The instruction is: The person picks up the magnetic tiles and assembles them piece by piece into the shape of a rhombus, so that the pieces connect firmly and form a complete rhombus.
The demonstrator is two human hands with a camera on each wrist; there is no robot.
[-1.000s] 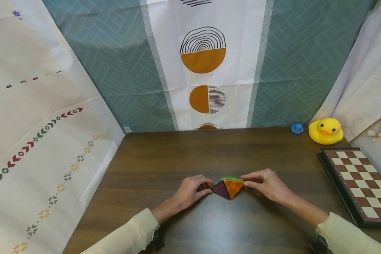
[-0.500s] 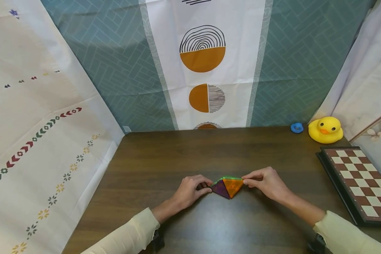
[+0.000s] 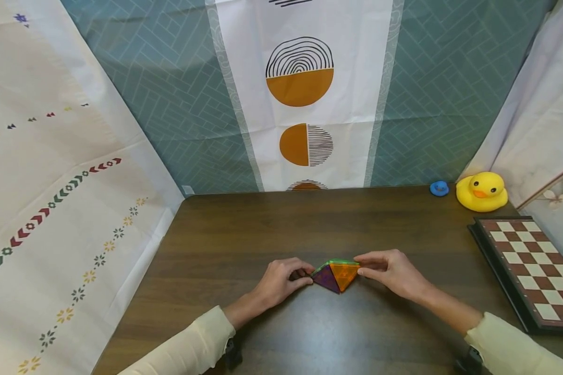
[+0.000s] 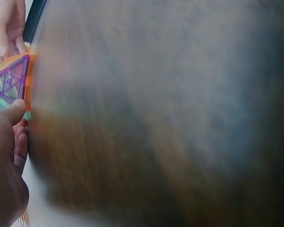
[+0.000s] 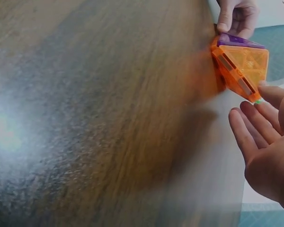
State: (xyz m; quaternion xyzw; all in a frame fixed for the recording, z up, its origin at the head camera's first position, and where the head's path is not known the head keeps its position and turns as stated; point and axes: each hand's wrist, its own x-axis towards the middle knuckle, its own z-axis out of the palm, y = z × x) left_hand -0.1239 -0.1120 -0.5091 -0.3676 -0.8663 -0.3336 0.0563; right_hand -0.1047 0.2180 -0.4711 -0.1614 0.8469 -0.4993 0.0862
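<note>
Translucent magnetic tiles are joined into a small faceted shape low over the tabletop. Facing me are a purple triangular tile (image 3: 326, 279) and an orange triangular tile (image 3: 344, 276), with a green tile edge (image 3: 342, 261) along the top. My left hand (image 3: 281, 281) pinches the left corner by the purple tile; its thumb (image 4: 18, 109) lies against that tile in the left wrist view. At the opposite corner, my right hand (image 3: 396, 272) holds the shape between thumb and fingertips, the thumb (image 5: 270, 92) on the orange face in the right wrist view. The shape's back is mostly hidden.
On the right of the brown wooden table (image 3: 244, 224) lies a chessboard (image 3: 527, 268). A yellow rubber duck (image 3: 481, 192) and a small blue duck (image 3: 439, 188) sit at the back right. Patterned cloths hang behind and at both sides.
My right thumb and forefinger have shifted slightly and spread a little at the right corner. The left hand and the joined tiles have hardly moved.
</note>
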